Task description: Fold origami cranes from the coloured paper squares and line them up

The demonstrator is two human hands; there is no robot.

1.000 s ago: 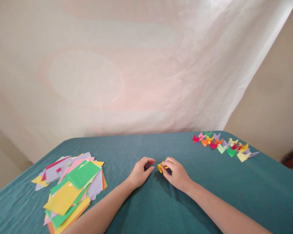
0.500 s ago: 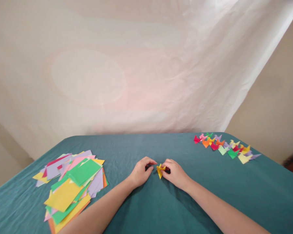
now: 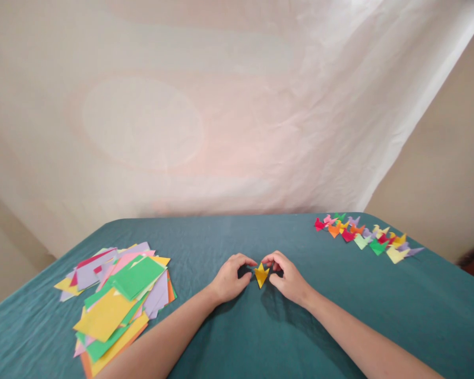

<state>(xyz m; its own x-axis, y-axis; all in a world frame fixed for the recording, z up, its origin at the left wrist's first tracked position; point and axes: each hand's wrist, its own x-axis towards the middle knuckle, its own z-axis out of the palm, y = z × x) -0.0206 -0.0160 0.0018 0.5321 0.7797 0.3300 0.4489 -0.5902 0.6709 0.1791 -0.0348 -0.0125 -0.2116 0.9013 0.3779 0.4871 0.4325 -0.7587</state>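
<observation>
A small folded yellow paper crane is between my two hands above the dark green tablecloth, one pointed flap facing me. To its left is my left hand, thumb and index finger curved and apart, their tips close to the crane's left point. On the other side, my right hand has its thumb and index finger spread around the crane's right point. Whether any fingertip touches the paper is too fine to tell.
Loose coloured paper sheets lie in an overlapping heap on the left of the table. Several folded paper cranes in many colours stand in rows at the back right. A pale cloth hangs behind the table.
The fingers of my right hand have opened from their pinch on the yellow crane. Its front flap now faces me more fully. My left hand has barely moved.
</observation>
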